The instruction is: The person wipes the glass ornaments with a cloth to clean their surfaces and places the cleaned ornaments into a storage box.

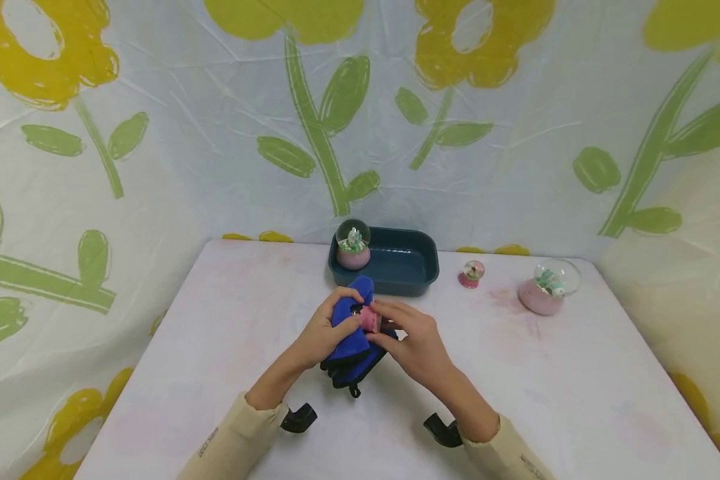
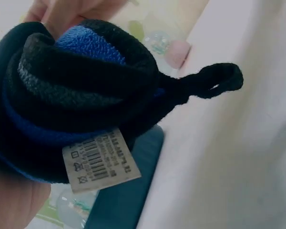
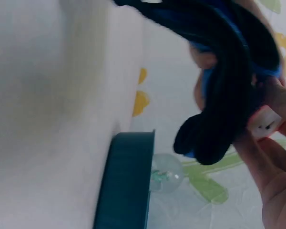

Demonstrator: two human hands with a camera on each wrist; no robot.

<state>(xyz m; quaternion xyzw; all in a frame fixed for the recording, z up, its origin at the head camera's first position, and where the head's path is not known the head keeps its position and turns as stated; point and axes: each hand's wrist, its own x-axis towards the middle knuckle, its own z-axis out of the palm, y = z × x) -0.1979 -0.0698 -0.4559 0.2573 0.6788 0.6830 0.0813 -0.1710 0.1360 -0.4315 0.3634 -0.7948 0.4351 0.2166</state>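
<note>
In the head view my left hand [image 1: 327, 330] grips a folded blue cloth [image 1: 351, 343] with black edging, its thumb lying against a small pink snow globe [image 1: 370, 319]. My right hand [image 1: 417, 340] pinches that globe from the right. The cloth lies around part of the globe and hides much of it. Seen from the left wrist, the bunched cloth [image 2: 86, 81] shows a black hanging loop [image 2: 219, 83] and a white printed label [image 2: 102, 162]. From the right wrist, the fingers [image 3: 257, 162] meet the cloth's dark edge.
Behind the hands stands a dark teal tray [image 1: 405, 290] with a pink-based snow globe [image 1: 353, 257] at its left end. To the right are a tiny pink snow globe [image 1: 471, 275] and a larger, tilted snow globe [image 1: 543, 297]. A flower-printed curtain [image 1: 216, 153] hangs behind the white table [image 1: 228, 320].
</note>
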